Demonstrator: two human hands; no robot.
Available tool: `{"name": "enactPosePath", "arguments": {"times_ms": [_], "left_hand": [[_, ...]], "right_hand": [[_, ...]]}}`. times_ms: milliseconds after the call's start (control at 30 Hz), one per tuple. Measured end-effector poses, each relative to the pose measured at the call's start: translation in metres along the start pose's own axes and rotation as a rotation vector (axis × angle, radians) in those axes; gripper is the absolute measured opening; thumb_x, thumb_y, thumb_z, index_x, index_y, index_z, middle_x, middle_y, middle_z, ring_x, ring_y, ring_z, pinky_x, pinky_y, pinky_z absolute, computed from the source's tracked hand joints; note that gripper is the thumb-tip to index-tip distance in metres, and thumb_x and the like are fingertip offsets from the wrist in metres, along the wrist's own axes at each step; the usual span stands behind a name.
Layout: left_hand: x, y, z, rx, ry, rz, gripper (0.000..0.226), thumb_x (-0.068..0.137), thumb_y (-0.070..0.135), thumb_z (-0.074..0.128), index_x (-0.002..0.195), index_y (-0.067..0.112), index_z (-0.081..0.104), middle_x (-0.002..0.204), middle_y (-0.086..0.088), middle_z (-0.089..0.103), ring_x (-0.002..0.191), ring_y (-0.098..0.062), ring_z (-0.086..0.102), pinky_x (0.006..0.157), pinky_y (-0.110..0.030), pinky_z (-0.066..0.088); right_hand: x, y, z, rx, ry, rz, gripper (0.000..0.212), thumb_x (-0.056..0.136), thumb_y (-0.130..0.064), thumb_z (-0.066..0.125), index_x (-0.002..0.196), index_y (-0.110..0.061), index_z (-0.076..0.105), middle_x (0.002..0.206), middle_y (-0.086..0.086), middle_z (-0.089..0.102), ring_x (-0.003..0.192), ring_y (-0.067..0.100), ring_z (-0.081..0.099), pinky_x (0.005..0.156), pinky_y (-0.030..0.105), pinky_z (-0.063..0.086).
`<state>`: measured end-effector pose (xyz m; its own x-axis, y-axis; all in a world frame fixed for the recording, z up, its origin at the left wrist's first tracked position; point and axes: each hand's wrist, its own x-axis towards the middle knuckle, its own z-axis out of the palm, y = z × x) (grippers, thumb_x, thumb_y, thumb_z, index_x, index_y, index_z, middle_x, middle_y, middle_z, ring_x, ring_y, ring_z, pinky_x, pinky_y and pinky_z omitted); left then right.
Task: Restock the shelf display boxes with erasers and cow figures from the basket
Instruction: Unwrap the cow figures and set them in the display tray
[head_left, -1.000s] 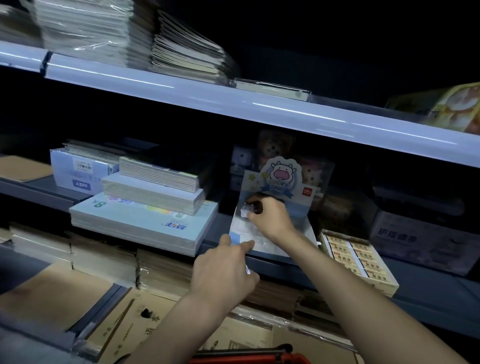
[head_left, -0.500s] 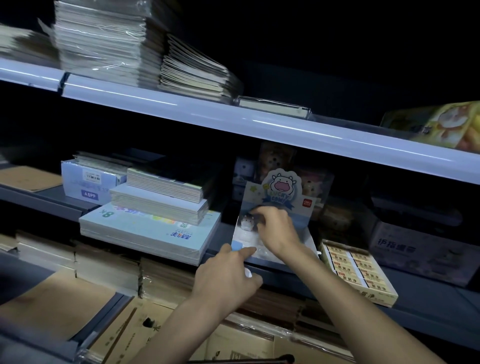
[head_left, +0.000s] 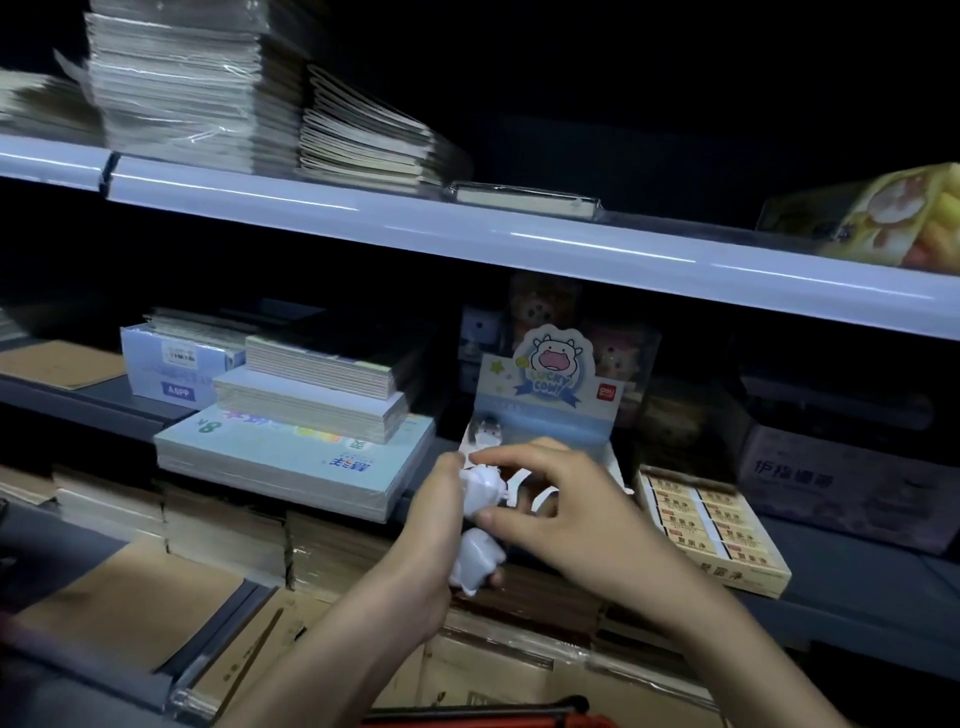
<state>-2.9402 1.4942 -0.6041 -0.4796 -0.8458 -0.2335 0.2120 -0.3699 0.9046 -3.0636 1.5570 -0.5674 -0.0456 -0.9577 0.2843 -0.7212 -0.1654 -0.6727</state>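
Observation:
The cow display box (head_left: 550, 400), with a cartoon cow header card, stands on the middle shelf. One grey-and-white cow figure (head_left: 485, 434) sits inside it at the left. My left hand (head_left: 434, 535) grips white cow figures (head_left: 478, 564) just in front of the box. My right hand (head_left: 545, 499) pinches the top white cow figure (head_left: 480, 491) out of that hand. To the right lies an open box of erasers (head_left: 711, 530) with yellow and red labels. A red basket rim (head_left: 478, 719) shows at the bottom edge.
Stacked notebooks (head_left: 306, 410) lie on the middle shelf left of the cow box. A grey carton (head_left: 841, 478) stands at the right. The upper shelf edge (head_left: 467, 228) overhangs, carrying wrapped paper stacks (head_left: 197, 83). Brown notebooks (head_left: 218, 540) fill the lower shelf.
My right hand has drawn back from inside the cow box, leaving a figure there, and now meets my left hand, which has risen towards the box, to pinch another white cow figure.

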Motion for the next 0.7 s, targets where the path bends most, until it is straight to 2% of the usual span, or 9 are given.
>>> {"name": "enactPosePath", "arguments": {"times_ms": [167, 233, 267, 333, 400, 500, 567, 700], "left_hand": [[0.003, 0.0, -0.004, 0.056, 0.036, -0.029, 0.05, 0.101, 0.046, 0.032, 0.086, 0.007, 0.06, 0.073, -0.017, 0.063, 0.044, -0.024, 0.049, 0.04, -0.026, 0.039], [0.005, -0.001, -0.005, 0.062, 0.025, -0.023, 0.052, 0.101, 0.047, 0.033, 0.081, 0.008, 0.06, 0.073, -0.018, 0.061, 0.045, -0.025, 0.048, 0.042, -0.026, 0.04], [0.006, -0.002, -0.007, 0.061, 0.004, -0.013, 0.053, 0.101, 0.048, 0.033, 0.08, 0.008, 0.061, 0.073, -0.017, 0.06, 0.046, -0.024, 0.048, 0.043, -0.026, 0.039], [0.007, -0.003, -0.007, 0.063, -0.051, 0.015, 0.05, 0.1, 0.048, 0.037, 0.084, 0.009, 0.064, 0.069, -0.013, 0.055, 0.046, -0.021, 0.048, 0.043, -0.026, 0.039], [0.009, -0.005, -0.008, 0.075, -0.084, 0.05, 0.046, 0.1, 0.049, 0.042, 0.089, 0.01, 0.065, 0.063, -0.009, 0.047, 0.047, -0.02, 0.048, 0.044, -0.025, 0.039], [0.012, -0.008, -0.007, 0.128, -0.086, 0.098, 0.051, 0.099, 0.056, 0.048, 0.099, 0.009, 0.071, 0.062, -0.011, 0.044, 0.05, -0.022, 0.05, 0.049, -0.027, 0.041], [0.011, -0.008, -0.005, 0.115, -0.087, 0.106, 0.051, 0.1, 0.056, 0.049, 0.103, 0.009, 0.07, 0.059, -0.009, 0.047, 0.051, -0.021, 0.052, 0.047, -0.027, 0.042], [0.01, -0.008, -0.003, 0.031, -0.102, 0.072, 0.042, 0.099, 0.046, 0.046, 0.091, 0.011, 0.066, 0.06, -0.006, 0.046, 0.05, -0.019, 0.05, 0.045, -0.026, 0.039]], "right_hand": [[0.002, 0.006, 0.002, 0.036, -0.006, -0.009, 0.032, 0.078, -0.032, 0.086, 0.103, -0.034, 0.067, 0.104, -0.015, 0.066, 0.073, 0.012, 0.064, 0.072, 0.033, 0.055], [0.003, 0.009, 0.001, 0.056, 0.009, -0.002, 0.032, 0.077, -0.031, 0.088, 0.099, -0.031, 0.064, 0.101, -0.016, 0.067, 0.067, 0.007, 0.061, 0.065, 0.031, 0.053], [0.003, 0.01, 0.001, 0.049, 0.033, -0.001, 0.033, 0.076, -0.029, 0.088, 0.098, -0.03, 0.063, 0.097, -0.015, 0.067, 0.065, 0.003, 0.059, 0.061, 0.025, 0.049], [0.005, 0.015, 0.0, -0.017, 0.109, -0.02, 0.037, 0.074, -0.027, 0.089, 0.099, -0.031, 0.062, 0.094, -0.015, 0.065, 0.071, 0.003, 0.06, 0.062, 0.014, 0.042], [0.008, 0.021, 0.0, -0.113, 0.187, -0.069, 0.039, 0.072, -0.026, 0.088, 0.102, -0.032, 0.064, 0.098, -0.013, 0.063, 0.085, 0.007, 0.062, 0.067, 0.012, 0.041], [0.011, 0.025, 0.002, -0.191, 0.24, -0.101, 0.034, 0.074, -0.026, 0.084, 0.1, -0.034, 0.064, 0.099, -0.016, 0.058, 0.093, 0.006, 0.06, 0.072, 0.016, 0.047], [0.011, 0.027, 0.004, -0.203, 0.234, -0.118, 0.035, 0.077, -0.019, 0.082, 0.103, -0.036, 0.065, 0.103, -0.017, 0.053, 0.096, 0.005, 0.059, 0.077, 0.022, 0.051], [0.011, 0.028, 0.007, -0.11, 0.239, -0.123, 0.042, 0.08, -0.007, 0.081, 0.108, -0.038, 0.073, 0.107, -0.015, 0.056, 0.098, 0.005, 0.062, 0.08, 0.022, 0.054]]}}
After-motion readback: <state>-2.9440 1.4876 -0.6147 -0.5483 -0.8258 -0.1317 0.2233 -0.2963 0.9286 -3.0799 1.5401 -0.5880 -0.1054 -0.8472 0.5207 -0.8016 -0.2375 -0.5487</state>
